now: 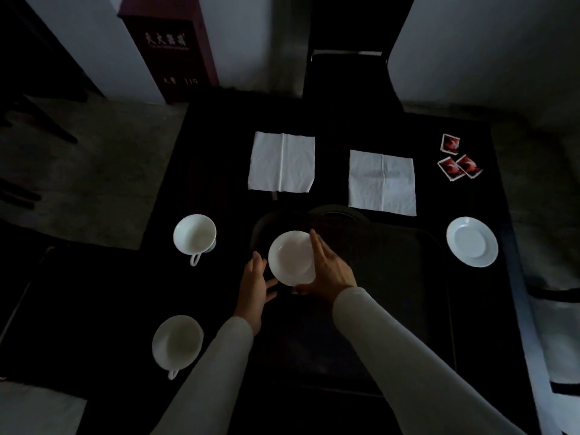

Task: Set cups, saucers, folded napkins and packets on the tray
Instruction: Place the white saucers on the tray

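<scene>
A white saucer (290, 257) sits at the far left corner of the dark tray (392, 277). My right hand (329, 268) holds its right rim, thumb under the near edge. My left hand (255, 287) is open beside the saucer's left rim, fingers spread, close to it. A second saucer (472, 241) lies right of the tray. Two white cups stand left of the tray, one farther (194, 235) and one nearer (177, 343). Two unfolded white napkins (281, 162) (382, 183) lie beyond the tray. Three red packets (458, 161) lie at the far right.
The table is covered with a black cloth (219, 152). A dark chair (345, 73) stands behind the table. A maroon box with white lettering (169, 42) stands at the back left. White fabric hangs at the right edge (558, 324).
</scene>
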Tool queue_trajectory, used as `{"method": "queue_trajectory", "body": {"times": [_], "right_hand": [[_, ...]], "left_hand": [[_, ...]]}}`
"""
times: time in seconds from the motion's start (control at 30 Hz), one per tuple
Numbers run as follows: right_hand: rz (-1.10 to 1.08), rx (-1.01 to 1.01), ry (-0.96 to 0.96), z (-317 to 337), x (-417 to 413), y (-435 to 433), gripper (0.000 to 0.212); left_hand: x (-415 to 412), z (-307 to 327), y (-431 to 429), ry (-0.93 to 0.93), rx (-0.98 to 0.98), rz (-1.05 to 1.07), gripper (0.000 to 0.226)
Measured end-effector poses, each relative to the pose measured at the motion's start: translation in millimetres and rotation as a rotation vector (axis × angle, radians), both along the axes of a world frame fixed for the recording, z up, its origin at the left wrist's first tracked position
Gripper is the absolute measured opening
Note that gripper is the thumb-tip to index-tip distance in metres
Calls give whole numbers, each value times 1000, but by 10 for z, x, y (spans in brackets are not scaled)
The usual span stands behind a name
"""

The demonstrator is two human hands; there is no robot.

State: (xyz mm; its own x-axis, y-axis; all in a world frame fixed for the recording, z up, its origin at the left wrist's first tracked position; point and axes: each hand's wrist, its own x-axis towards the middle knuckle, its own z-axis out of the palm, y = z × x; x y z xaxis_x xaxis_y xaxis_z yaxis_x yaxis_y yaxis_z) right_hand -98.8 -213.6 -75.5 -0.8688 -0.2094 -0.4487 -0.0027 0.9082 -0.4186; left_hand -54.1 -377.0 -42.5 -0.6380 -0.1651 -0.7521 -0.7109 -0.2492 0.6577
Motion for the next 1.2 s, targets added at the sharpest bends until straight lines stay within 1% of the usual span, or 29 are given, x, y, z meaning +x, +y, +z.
{"method": "queue_trajectory", "body": {"times": [0.3,0.4,0.53,0.7,0.8,1.03,1.2], "right_hand": [[47,-8,61,-43,25,-14,145],[73,-67,54,-41,59,51,146],[84,-139,41,-10,131,324,141],[87,-150,63,76,233,1052,132],[51,-130,118,163,221,1616,127],[-49,-99,174,299,147,2951,125],[-95,-72,153,288,-5,3600,126]], "left_hand": [[155,-55,138,17,-20,43,62],[255,-53,282,7,-51,84,62],[390,-68,595,-37,-102,162,61],[491,-84,1255,-74,-191,160,62],[472,-34,1758,-42,-225,115,62],[131,180,2991,48,-155,-36,58],[-135,213,3685,68,-92,-127,60]]}}
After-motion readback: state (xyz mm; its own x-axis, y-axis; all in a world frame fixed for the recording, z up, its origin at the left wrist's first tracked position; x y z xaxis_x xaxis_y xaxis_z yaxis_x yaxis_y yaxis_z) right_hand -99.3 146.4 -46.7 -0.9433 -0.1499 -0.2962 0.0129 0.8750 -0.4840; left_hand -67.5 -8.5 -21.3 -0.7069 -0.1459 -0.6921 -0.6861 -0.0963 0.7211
